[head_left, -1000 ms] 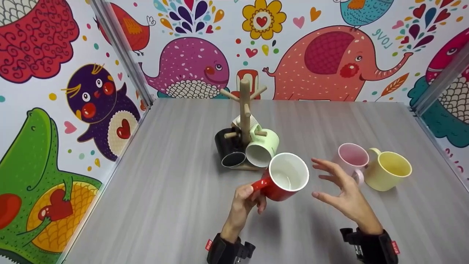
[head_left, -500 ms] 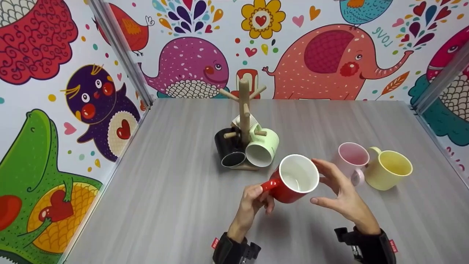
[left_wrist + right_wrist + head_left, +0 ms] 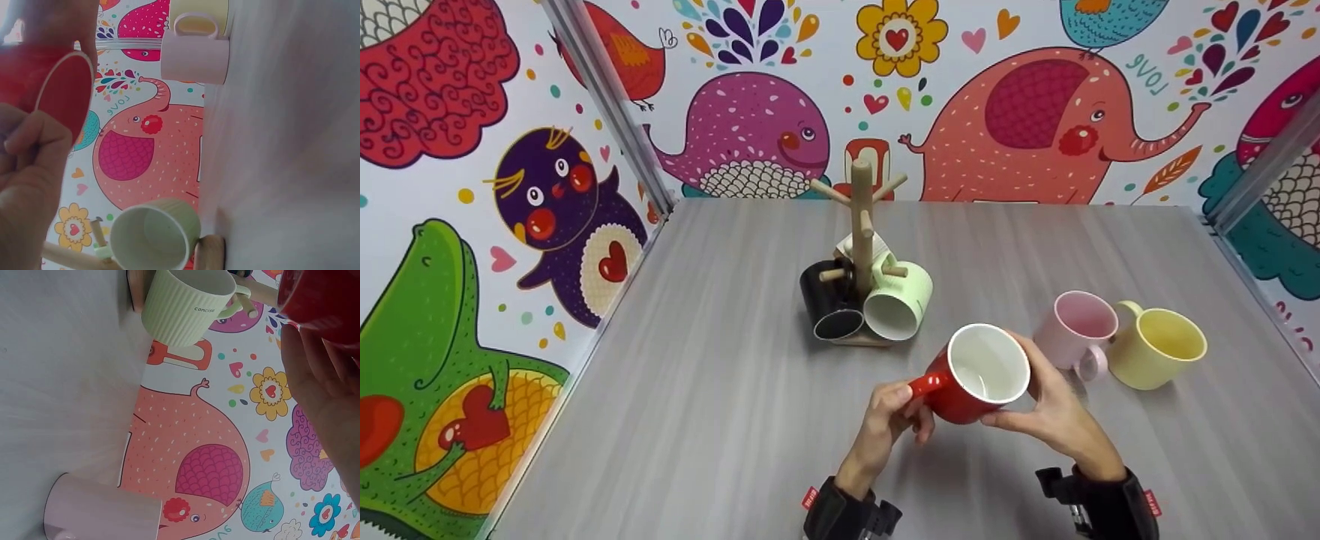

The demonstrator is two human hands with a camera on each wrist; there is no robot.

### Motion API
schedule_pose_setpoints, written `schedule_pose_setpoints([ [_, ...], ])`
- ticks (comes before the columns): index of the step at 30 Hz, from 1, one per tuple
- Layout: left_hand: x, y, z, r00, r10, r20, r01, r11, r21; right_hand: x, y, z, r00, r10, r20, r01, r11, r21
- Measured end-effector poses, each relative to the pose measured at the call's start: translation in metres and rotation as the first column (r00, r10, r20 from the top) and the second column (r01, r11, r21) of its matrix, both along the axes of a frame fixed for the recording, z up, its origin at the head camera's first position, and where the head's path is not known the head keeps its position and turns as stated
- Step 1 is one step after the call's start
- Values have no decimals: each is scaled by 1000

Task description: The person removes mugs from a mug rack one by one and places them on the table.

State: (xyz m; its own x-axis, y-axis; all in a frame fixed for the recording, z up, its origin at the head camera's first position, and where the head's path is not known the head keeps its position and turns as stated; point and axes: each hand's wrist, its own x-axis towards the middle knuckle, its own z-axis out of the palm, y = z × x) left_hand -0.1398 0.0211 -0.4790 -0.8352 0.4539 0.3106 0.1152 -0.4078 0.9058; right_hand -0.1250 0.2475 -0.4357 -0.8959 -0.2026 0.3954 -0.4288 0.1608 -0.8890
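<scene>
A red mug [image 3: 956, 399] with a white inside is held up over the table, its mouth tilted towards the head camera. My left hand [image 3: 883, 426] pinches the handle between thumb and fingers. On the opposite side my right hand [image 3: 1057, 414] holds the mug's body, with the thumb low near the base and the fingers behind the wall, partly hidden. The right wrist view shows those fingers lying along the red mug [image 3: 326, 309]. Just right of my right hand stand a pink mug [image 3: 1081, 330] and a yellow mug [image 3: 1156, 351], both upright.
A wooden mug tree [image 3: 862, 217] stands mid-table. A black mug [image 3: 826, 296], a light green mug [image 3: 911, 292] and a whitish mug at the back, mostly hidden, hang on its lower pegs; its upper pegs are bare. Cartoon-printed panels [image 3: 975, 90] wall the grey table [image 3: 697, 375].
My left hand has carried the red mug to the right and slightly nearer. My right hand, earlier spread apart from the mug, has come in and taken hold of its side.
</scene>
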Motion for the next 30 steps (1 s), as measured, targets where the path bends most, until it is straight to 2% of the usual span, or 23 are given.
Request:
schedule_pose_setpoints([
  [18, 0, 0, -2, 999, -20, 35, 20, 1000, -13, 1, -3, -1, 999, -36, -14, 36, 999, 14],
  [26, -2, -3, -1, 997, -47, 55, 49, 998, -33, 2, -2, -2, 995, -95, -18, 95, 995, 37],
  [30, -3, -2, 0, 999, -37, 35, 39, 998, -58, 3, -2, -2, 992, -122, -20, 123, 991, 44],
])
